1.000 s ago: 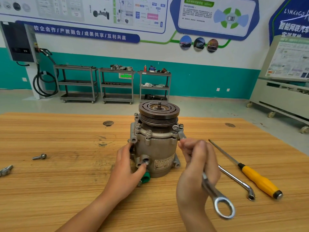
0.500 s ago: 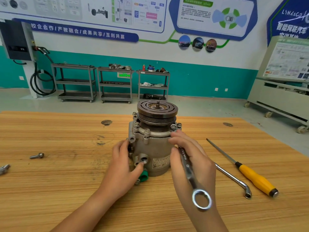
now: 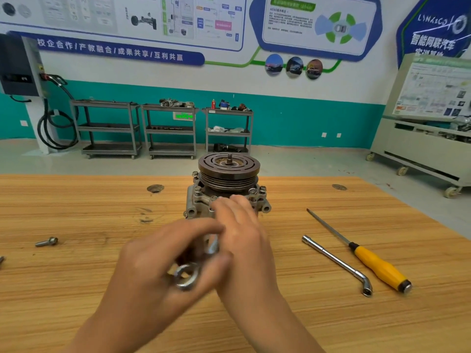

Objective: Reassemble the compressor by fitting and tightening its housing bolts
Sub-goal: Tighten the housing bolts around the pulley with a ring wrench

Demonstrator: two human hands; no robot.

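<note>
Compressor (image 3: 227, 192) upright mid-counter (image 3: 76, 289), behind both grips. Left grip (image 3: 158, 263) curled round wrench (image 3: 187, 276) ring end; right grip (image 3: 242, 238) blurred, cannot tell. Seat wrench squarely on housing bolt (image 3: 262, 189) before turning.

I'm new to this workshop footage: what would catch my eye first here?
The grey compressor stands upright at the centre of the wooden table; in front, the blurred left hand and right hand meet at a ring wrench. A yellow-handled screwdriver lies to the right, a loose bolt far left.
</note>
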